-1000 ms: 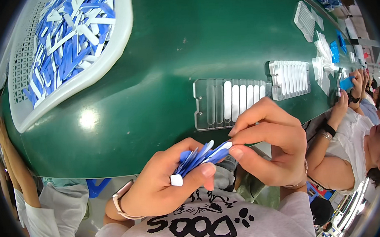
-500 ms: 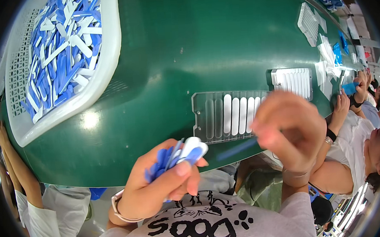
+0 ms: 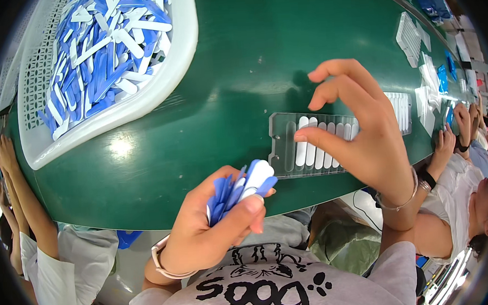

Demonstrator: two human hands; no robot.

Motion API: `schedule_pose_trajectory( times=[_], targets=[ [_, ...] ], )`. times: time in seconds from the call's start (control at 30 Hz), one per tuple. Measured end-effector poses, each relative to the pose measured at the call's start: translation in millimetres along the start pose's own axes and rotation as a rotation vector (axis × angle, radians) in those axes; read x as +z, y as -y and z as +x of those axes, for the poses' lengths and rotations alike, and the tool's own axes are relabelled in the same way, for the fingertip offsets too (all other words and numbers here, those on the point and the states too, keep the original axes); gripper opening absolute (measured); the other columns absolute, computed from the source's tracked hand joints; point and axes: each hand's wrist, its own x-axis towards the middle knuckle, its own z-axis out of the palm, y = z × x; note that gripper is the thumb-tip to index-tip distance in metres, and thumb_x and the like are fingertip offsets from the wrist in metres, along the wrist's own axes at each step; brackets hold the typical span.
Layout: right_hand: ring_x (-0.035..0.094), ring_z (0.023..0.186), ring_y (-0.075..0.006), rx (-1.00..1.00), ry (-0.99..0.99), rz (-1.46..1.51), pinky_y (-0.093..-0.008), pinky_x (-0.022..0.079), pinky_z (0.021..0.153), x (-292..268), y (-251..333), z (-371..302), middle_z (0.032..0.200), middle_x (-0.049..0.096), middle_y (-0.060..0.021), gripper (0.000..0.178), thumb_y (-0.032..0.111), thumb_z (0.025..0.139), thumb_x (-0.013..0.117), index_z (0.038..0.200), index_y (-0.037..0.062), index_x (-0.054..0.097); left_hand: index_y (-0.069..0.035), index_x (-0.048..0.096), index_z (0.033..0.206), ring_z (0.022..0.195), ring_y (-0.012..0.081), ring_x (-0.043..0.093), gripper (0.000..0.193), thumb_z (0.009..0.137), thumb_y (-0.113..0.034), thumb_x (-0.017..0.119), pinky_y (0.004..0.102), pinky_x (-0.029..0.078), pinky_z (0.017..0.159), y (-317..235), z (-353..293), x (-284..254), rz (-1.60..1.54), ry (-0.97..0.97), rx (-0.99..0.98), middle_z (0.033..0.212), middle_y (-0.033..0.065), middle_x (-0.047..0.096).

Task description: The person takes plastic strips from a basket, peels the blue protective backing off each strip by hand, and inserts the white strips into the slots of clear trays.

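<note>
Within the left grip (image 3: 204,232) — pinched strips (image 3: 236,190); over the tray (image 3: 278,155) — right grip (image 3: 377,140), spread.

basket (image 3: 179,62): top cut off | tray (image 3: 291,150): partly behind right grip (image 3: 373,137) | held strips (image 3: 256,175): lower ends hidden

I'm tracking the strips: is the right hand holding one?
No, the right hand is spread open near the tray, with nothing in it.

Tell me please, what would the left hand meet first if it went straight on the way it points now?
Probably the left end of the clear slotted tray, seen just beyond the blue and white strips in the left hand; height is unclear, so it may pass above.
</note>
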Motion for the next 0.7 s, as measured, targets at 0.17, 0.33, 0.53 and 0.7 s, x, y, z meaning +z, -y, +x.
schedule_pose_trajectory(
  times=[0.17,0.33,0.53,0.7],
  targets=[
    [0.062,0.08,-0.0202,-0.016,0.181,0.526,-0.0289,0.047,0.071,2,24,-24,0.09,0.065,-0.0097,0.026,0.008,0.066,0.081,0.088,0.0026,0.069,0.001,0.054,0.098,0.05,0.0037,0.041,0.018,0.096,-0.017,0.054,0.0197,0.033,0.046,7,0,-5,0.133,0.128,0.187,0.075,0.0052,0.063],
    [0.059,0.077,-0.0212,0.155,-0.101,0.71,-0.029,0.045,0.071,2,21,-31,0.091,0.065,-0.0105,0.014,0.001,0.069,0.075,0.081,0.002,0.067,0.004,0.052,0.1,0.051,0.0047,0.04,0.019,0.096,-0.014,0.051,0.0216,0.032,0.044,6,-2,-10,-0.082,0.113,0.152,0.075,0.0113,0.063],
    [0.057,0.089,-0.0178,-0.298,-0.215,-0.253,-0.0361,0.03,0.069,21,16,-43,0.098,0.066,-0.0035,0.013,0.011,0.061,0.066,0.074,0.0098,0.062,0.005,0.053,0.102,0.049,0.0055,0.036,0.02,0.092,-0.013,0.055,0.0216,0.029,0.044,6,-9,-21,-0.071,-0.092,0.101,0.07,0.0101,0.059],
    [0.061,0.095,-0.0215,-0.217,-0.163,-0.345,-0.0402,0.024,0.072,28,34,-58,0.103,0.066,-0.0012,0.018,0.023,0.069,0.074,0.071,0.0113,0.06,0.004,0.053,0.102,0.048,0.0062,0.038,0.02,0.092,-0.013,0.057,0.0218,0.029,0.044,7,-7,-14,-0.065,-0.071,0.104,0.069,0.0096,0.059]
  ],
)
